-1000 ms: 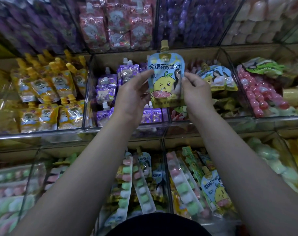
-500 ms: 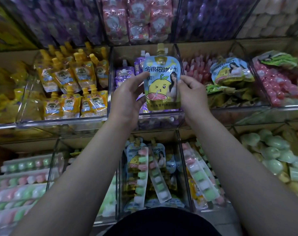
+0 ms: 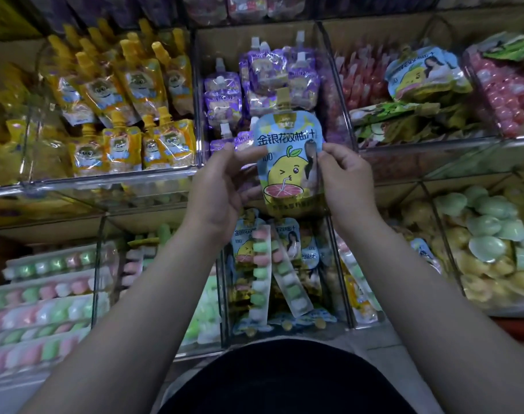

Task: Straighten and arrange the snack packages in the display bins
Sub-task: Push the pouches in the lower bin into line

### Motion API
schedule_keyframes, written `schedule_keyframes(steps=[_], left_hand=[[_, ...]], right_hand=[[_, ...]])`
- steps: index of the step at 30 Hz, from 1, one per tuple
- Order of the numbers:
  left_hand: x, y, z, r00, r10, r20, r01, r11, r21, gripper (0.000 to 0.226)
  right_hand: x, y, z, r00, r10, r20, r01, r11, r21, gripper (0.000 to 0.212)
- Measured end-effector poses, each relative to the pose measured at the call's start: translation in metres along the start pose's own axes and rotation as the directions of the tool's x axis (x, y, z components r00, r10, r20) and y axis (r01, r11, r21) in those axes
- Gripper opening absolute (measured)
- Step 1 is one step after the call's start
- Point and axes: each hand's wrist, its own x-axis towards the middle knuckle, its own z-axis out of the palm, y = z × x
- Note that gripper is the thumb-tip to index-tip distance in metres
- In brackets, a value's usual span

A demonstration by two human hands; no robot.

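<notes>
The left hand (image 3: 218,189) and the right hand (image 3: 346,180) are being used together. A pomelo drink pouch (image 3: 287,165) is being pinched by its two side edges and held upright in the air, in front of the purple pouches (image 3: 281,70) and above a lower bin (image 3: 226,309). Only smooth film is being gripped, so a slip is likely being risked. The leaning candy strips (image 3: 259,264) below could be knocked over.

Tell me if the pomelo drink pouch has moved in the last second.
Yes. The pomelo drink pouch has come down: its bottom edge was above the upper bins' front rail and now hangs below it.
</notes>
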Motion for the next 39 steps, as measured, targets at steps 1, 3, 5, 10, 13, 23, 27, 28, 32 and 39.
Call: schedule_keyframes(steps=[1,3,5,10,13,23,27,28,32,39], left_hand=[[-0.001,-0.004,-0.003,1.000,-0.014,0.009,0.014,1.000,0.002,0.052],[-0.002,-0.013,-0.007,0.999,-0.044,0.015,0.044,0.999,0.004,0.052],[-0.002,-0.022,-0.012,0.998,-0.068,0.011,0.068,0.997,0.024,0.052],[-0.004,-0.043,-0.019,0.993,-0.120,0.004,0.119,0.990,0.069,0.051],[-0.005,-0.055,-0.023,0.990,-0.144,0.000,0.144,0.987,0.073,0.050],[-0.006,-0.093,-0.029,0.978,-0.205,0.022,0.202,0.975,0.095,0.058],[-0.001,-0.116,-0.028,0.974,-0.225,0.005,0.222,0.961,0.165,0.060],[0.001,-0.122,-0.028,0.972,-0.235,-0.002,0.232,0.956,0.180,0.059],[0.012,-0.147,-0.028,0.959,-0.280,-0.039,0.281,0.927,0.248,0.055],[0.024,-0.183,-0.027,0.916,-0.389,-0.099,0.401,0.880,0.255,0.036]], right_hand=[[-0.003,0.005,0.000,1.000,0.014,-0.002,-0.014,1.000,-0.004,0.031],[-0.008,0.015,-0.001,0.999,0.051,-0.009,-0.051,0.999,0.003,0.032],[-0.013,0.026,-0.002,0.997,0.080,-0.015,-0.080,0.997,0.009,0.030],[-0.022,0.044,-0.008,0.991,0.133,-0.016,-0.133,0.991,-0.016,0.024],[-0.024,0.054,-0.011,0.988,0.153,-0.023,-0.153,0.988,-0.030,0.023],[-0.027,0.091,-0.027,0.985,0.168,-0.024,-0.170,0.975,-0.143,0.027],[-0.025,0.116,-0.032,0.978,0.199,-0.058,-0.207,0.957,-0.202,0.028],[-0.024,0.123,-0.033,0.977,0.202,-0.065,-0.211,0.952,-0.221,0.029],[-0.018,0.142,-0.035,0.966,0.232,-0.112,-0.254,0.928,-0.273,0.029],[-0.005,0.175,-0.028,0.962,0.251,-0.112,-0.274,0.889,-0.365,0.018]])
